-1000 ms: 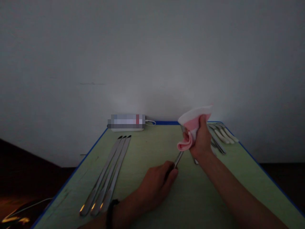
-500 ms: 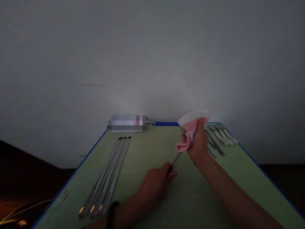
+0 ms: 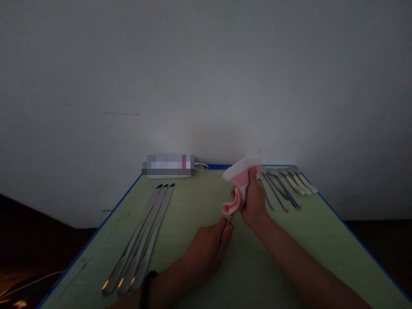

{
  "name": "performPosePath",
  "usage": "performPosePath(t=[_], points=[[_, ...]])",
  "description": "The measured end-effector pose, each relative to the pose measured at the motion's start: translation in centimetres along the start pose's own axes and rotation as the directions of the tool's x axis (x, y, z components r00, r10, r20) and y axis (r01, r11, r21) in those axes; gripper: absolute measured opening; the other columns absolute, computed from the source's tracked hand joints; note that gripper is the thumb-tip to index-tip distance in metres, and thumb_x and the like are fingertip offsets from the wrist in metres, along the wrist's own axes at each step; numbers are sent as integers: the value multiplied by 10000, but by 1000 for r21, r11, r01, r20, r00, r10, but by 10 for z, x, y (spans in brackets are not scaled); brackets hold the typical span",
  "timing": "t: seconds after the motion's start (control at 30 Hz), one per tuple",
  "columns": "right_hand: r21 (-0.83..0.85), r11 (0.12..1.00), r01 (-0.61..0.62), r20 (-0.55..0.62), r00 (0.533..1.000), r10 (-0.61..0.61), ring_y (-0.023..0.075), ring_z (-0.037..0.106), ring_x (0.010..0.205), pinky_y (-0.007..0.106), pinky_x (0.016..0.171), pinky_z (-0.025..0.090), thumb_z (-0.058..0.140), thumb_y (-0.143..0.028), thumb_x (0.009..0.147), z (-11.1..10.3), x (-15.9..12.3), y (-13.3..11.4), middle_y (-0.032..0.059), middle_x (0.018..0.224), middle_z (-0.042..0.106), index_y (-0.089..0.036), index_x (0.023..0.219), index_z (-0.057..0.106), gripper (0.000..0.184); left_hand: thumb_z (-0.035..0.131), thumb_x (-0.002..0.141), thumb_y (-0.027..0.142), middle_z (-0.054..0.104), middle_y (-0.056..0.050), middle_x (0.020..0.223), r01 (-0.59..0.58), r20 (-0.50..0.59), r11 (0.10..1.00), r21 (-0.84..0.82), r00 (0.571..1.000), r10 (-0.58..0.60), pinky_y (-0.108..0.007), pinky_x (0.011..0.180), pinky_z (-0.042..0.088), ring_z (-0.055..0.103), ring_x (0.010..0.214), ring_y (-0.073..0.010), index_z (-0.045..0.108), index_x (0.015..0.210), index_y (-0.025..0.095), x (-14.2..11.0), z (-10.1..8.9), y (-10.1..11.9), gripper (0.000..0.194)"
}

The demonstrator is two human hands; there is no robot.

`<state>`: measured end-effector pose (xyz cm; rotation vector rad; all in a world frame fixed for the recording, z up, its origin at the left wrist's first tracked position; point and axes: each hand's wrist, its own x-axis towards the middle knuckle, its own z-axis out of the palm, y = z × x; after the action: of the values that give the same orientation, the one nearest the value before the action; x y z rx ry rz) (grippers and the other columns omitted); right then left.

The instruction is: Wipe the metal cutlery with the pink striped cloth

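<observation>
My left hand [image 3: 207, 244], a dark band at its wrist, is closed around one end of a slim metal utensil [image 3: 230, 219]. The utensil's far part is hidden by a pink-and-white cloth [image 3: 241, 180], so its kind does not show. My right hand [image 3: 254, 199] grips this cloth around the utensil, just above my left hand. Three long metal table knives [image 3: 146, 238] lie side by side to the left, their broad rounded ends towards me. To the right of my right hand, several metal forks and spoons [image 3: 283, 193] lie on the table.
Some pieces with white handles [image 3: 296, 184] lie at the far right edge. A white box-like device [image 3: 169, 175], partly blurred out, stands at the back left with a white cable [image 3: 202, 165]. The green table [image 3: 189, 201] has a blue edge and meets a grey wall [image 3: 206, 86].
My right hand and the cloth have come down and left along the utensil, closer to my left hand. Less of the metal shows between the hands. The view has shifted slightly.
</observation>
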<state>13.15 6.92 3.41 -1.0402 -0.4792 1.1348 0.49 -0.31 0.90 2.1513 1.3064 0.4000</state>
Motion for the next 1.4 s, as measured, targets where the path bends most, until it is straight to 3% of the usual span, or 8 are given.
performPosePath(t=[0.1, 0.23, 0.53, 0.9, 1.07, 1.4], points=[[122, 990, -67, -30, 997, 71, 81, 454, 360, 189, 338, 368, 529, -558, 788, 1, 5, -16, -69, 468, 491, -186, 685, 495, 388, 173, 980, 378, 649, -42, 755, -12, 7, 999, 42, 1000, 12, -272, 628, 430, 607, 646, -177, 510, 904, 195, -1, 0, 0, 391], [216, 975, -56, -32, 997, 64, 86, 459, 351, 203, 352, 390, 512, -509, 807, -1, 14, -38, -74, 476, 494, -196, 730, 496, 323, 187, 983, 387, 659, -46, 804, -34, 8, 998, 53, 999, 34, -284, 672, 433, 620, 701, -182, 511, 923, 197, -2, 1, -3, 381], [323, 946, 32, -49, 999, -17, 81, 389, 323, 196, 332, 326, 432, -501, 831, -13, 27, -69, -88, 428, 406, -216, 687, 425, 320, 237, 981, 396, 593, -6, 778, -41, -6, 987, -153, 999, 41, -253, 642, 409, 571, 703, -151, 490, 906, 198, -5, -5, -5, 330], [191, 981, 35, -54, 998, -25, 86, 424, 311, 186, 290, 313, 382, -657, 825, -1, 13, -37, -38, 418, 479, -189, 658, 468, 504, 307, 938, 372, 594, -23, 800, -39, 14, 986, -161, 999, 42, -260, 641, 413, 558, 697, -160, 451, 866, 201, -1, -2, -7, 235], [119, 992, -41, 6, 999, 41, 91, 431, 294, 195, 284, 329, 371, -705, 799, 4, 2, -17, -27, 411, 496, -180, 637, 484, 562, 341, 919, 348, 584, -18, 779, -36, -12, 985, -170, 999, 34, -261, 636, 413, 546, 684, -159, 451, 847, 201, 1, -1, -7, 197], [60, 998, -31, 67, 997, 27, 108, 467, 321, 216, 304, 351, 475, -675, 766, 3, -5, 17, -22, 424, 521, -170, 624, 529, 527, 403, 929, 334, 651, -57, 1024, -91, -129, 948, -306, 990, 54, -281, 784, 444, 590, 838, -179, 478, 1166, 195, 5, -1, -8, 284]])
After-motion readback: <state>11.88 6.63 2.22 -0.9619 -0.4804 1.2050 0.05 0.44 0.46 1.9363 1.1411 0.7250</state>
